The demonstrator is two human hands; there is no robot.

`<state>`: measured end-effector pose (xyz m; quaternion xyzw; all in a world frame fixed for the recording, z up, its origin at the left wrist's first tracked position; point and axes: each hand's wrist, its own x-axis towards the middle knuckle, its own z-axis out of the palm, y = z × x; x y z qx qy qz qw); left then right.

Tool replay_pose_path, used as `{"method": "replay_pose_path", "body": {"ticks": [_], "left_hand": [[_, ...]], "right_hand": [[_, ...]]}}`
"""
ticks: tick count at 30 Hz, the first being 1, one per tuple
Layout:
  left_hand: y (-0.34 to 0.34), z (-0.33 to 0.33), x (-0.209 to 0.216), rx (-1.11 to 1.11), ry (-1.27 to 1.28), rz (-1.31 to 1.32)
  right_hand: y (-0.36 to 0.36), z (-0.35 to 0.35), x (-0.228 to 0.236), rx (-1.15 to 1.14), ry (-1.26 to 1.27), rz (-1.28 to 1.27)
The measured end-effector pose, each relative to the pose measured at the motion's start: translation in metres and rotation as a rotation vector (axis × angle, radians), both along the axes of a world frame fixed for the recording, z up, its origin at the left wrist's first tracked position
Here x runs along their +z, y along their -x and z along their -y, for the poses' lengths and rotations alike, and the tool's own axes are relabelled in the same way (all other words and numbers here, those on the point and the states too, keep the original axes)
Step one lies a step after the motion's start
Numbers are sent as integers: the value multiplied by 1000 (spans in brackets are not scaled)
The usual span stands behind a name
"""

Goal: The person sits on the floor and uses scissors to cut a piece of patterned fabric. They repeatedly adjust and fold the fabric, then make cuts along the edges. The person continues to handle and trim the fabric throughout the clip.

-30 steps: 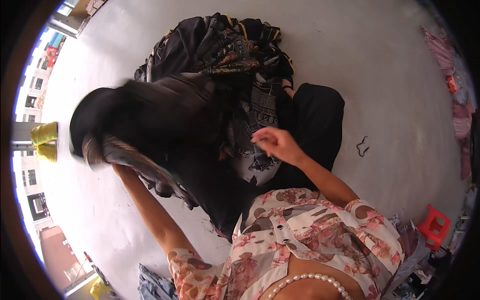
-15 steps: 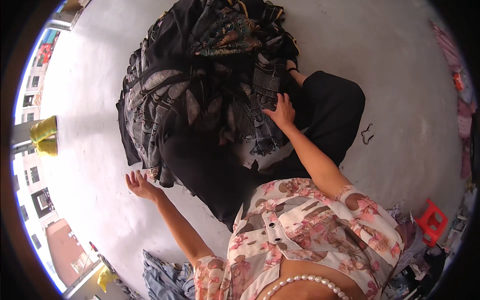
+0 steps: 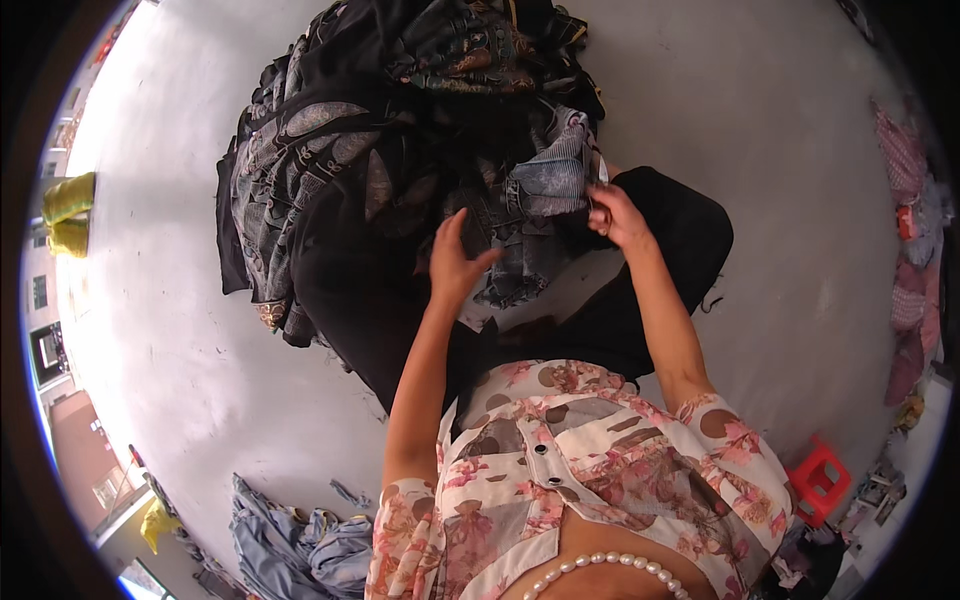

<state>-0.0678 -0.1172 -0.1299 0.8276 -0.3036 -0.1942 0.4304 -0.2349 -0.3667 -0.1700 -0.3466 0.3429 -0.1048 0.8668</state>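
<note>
A big heap of dark patterned fabric (image 3: pixel 330 130), black and grey with some gold, lies in front of me and partly over my legs. My right hand (image 3: pixel 618 215) is closed on the edge of a grey-blue patterned cloth (image 3: pixel 550 180), lifting its right side off the heap. A narrow white strip shows on that edge, just above my fingers. My left hand (image 3: pixel 458 262) hovers over the near side of the heap, its thumb and fingers apart and nothing in it. My bent right knee in black trousers (image 3: pixel 680 220) is beside the right hand.
Blue-grey cloth (image 3: pixel 300 550) lies on the floor at lower left. A red plastic stool (image 3: pixel 820 482) stands at lower right, with pink cloth (image 3: pixel 900 160) along the far right. A yellow-green sack (image 3: pixel 68 215) sits at the left edge, near an opening to buildings outside.
My left hand has come from the floor at the left to above the heap. My right hand has moved slightly right and taken hold of the grey-blue cloth, raising its edge.
</note>
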Motion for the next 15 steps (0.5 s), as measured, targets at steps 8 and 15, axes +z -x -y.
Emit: {"method": "replay_pose_path", "body": {"ticks": [8, 15], "left_hand": [[85, 26, -95, -546, 212, -325], [42, 24, -108, -125, -325, -218]], "right_hand": [[0, -88, 85, -184, -167, 258], [13, 61, 67, -305, -54, 158]]}}
